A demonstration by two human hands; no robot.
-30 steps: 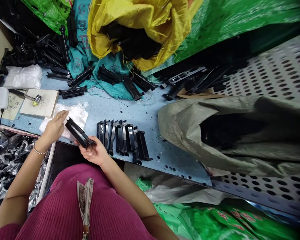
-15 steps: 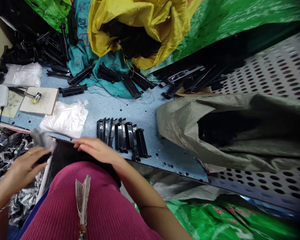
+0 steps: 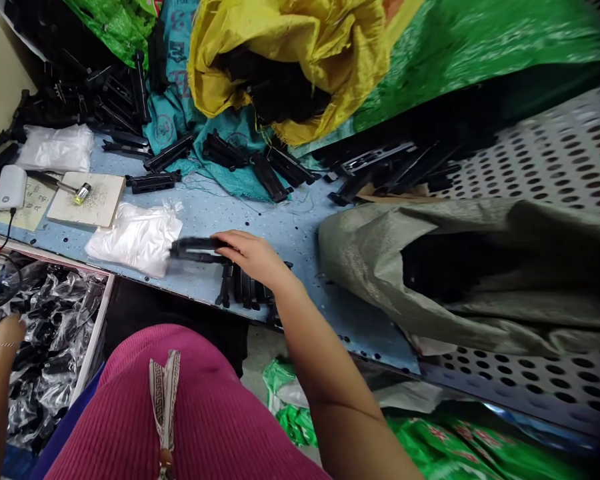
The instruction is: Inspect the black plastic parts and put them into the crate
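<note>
My right hand [image 3: 253,257] reaches over the row of black plastic parts [image 3: 243,290] on the blue table [image 3: 290,227], its fingers closed round one long black part [image 3: 195,249] that sticks out to the left, blurred by motion. A clear bag of white pieces [image 3: 135,237] lies just left of that part. My left hand [image 3: 5,332] is down at the far left in the box of black parts wrapped in clear film [image 3: 50,347]; only the wrist and back of the hand show, and its fingers are hidden.
A grey-green sack [image 3: 430,267] with dark contents lies right of the row. A yellow sack [image 3: 290,60] of black parts sits at the back, with loose black parts [image 3: 260,167] on teal cloth. A small hammer [image 3: 73,192] rests on a white board, beside a white charger [image 3: 10,188].
My right hand went from my lap up to the row on the table and now grips a black part. My left hand dropped further left into the box of wrapped parts.
</note>
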